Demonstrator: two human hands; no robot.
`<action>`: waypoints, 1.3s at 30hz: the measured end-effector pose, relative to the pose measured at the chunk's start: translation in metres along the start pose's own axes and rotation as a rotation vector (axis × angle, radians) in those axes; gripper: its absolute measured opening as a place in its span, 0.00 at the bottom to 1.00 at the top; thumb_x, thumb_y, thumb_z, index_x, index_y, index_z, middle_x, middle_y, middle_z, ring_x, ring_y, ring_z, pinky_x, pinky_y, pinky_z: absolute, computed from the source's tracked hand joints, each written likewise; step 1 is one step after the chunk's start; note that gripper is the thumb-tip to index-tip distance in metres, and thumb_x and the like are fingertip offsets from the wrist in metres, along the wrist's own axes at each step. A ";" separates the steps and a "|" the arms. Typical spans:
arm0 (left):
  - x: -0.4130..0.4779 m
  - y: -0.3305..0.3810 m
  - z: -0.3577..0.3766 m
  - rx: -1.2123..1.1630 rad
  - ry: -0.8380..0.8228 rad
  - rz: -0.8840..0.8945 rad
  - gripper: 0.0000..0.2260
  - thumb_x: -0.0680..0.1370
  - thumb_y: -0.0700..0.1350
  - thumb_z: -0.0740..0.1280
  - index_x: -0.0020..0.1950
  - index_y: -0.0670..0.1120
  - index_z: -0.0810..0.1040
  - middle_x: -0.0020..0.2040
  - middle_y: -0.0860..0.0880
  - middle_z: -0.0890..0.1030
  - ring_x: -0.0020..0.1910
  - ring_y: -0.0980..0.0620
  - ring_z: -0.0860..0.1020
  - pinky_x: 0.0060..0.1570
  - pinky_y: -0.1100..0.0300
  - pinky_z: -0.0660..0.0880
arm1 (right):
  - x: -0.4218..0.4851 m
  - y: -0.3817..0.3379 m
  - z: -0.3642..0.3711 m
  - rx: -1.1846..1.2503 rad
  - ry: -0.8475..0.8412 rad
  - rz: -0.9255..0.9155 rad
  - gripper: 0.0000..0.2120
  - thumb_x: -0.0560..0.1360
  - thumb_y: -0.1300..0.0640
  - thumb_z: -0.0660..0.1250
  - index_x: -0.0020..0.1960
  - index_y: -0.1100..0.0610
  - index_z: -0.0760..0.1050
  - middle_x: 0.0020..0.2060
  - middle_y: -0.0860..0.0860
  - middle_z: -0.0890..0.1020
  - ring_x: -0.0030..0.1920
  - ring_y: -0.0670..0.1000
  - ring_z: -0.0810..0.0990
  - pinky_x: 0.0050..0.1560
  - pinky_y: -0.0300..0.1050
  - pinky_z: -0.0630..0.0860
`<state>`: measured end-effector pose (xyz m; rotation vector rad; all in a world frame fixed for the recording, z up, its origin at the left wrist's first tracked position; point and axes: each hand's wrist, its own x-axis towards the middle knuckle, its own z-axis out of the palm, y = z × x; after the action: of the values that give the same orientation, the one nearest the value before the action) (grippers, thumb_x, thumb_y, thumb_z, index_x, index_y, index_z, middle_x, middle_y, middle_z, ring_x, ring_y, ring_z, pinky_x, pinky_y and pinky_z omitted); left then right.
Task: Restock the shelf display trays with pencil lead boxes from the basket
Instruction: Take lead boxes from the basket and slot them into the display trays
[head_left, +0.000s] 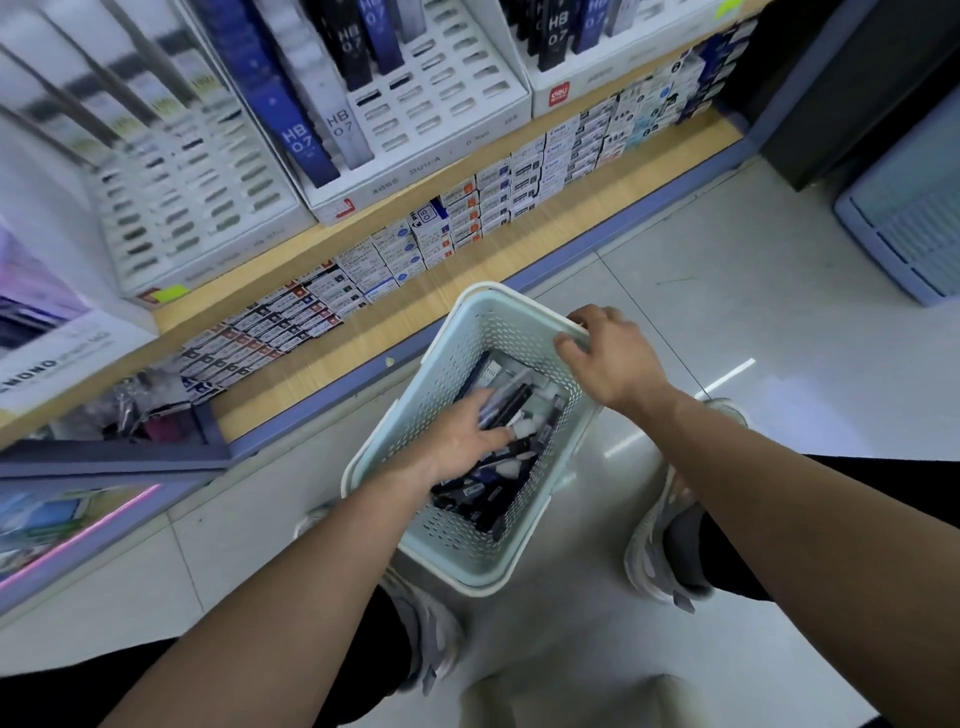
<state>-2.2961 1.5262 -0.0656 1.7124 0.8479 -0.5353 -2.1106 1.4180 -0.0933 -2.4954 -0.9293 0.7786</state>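
On the shop's tiled floor (727, 291), near the wooden shelf (467, 270), a mint basket (452, 545) holds the pencil lead boxes (519, 467). The right hand (613, 358) has its fingers (571, 348) clamped on the far rim. The left hand (460, 441) lies among the boxes, and I cannot tell whether it grips any.

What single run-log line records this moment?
phase: pick | left hand: in basket, among lead boxes | right hand: grips basket rim

You have: one basket (467, 577); three display trays (208, 244) (441, 119) (597, 78); left hand (462, 441), right hand (608, 353); two shoes (426, 629) (660, 551); pencil lead boxes (498, 467), uncountable.
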 end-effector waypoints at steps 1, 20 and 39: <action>-0.011 0.004 -0.001 -0.030 0.008 -0.001 0.31 0.81 0.51 0.66 0.81 0.52 0.56 0.79 0.47 0.63 0.75 0.44 0.65 0.72 0.47 0.62 | -0.005 -0.004 -0.006 -0.014 0.017 -0.001 0.23 0.80 0.42 0.57 0.70 0.54 0.69 0.62 0.57 0.74 0.62 0.58 0.72 0.60 0.55 0.74; -0.188 0.091 -0.029 -0.541 0.264 0.336 0.05 0.80 0.45 0.68 0.55 0.49 0.74 0.29 0.50 0.72 0.23 0.56 0.70 0.22 0.66 0.65 | -0.152 -0.158 -0.149 0.711 -0.145 -0.287 0.11 0.76 0.53 0.73 0.54 0.53 0.74 0.40 0.51 0.81 0.35 0.54 0.84 0.37 0.58 0.82; -0.181 0.105 -0.044 -0.744 0.308 0.325 0.09 0.82 0.50 0.62 0.61 0.57 0.76 0.46 0.54 0.77 0.29 0.56 0.70 0.26 0.65 0.65 | -0.135 -0.131 -0.148 1.074 -0.147 -0.209 0.05 0.77 0.68 0.68 0.52 0.62 0.81 0.40 0.57 0.78 0.37 0.55 0.81 0.42 0.46 0.82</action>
<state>-2.3348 1.5043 0.1435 1.2035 0.8202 0.2594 -2.1687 1.3983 0.1377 -1.4029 -0.5543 1.0312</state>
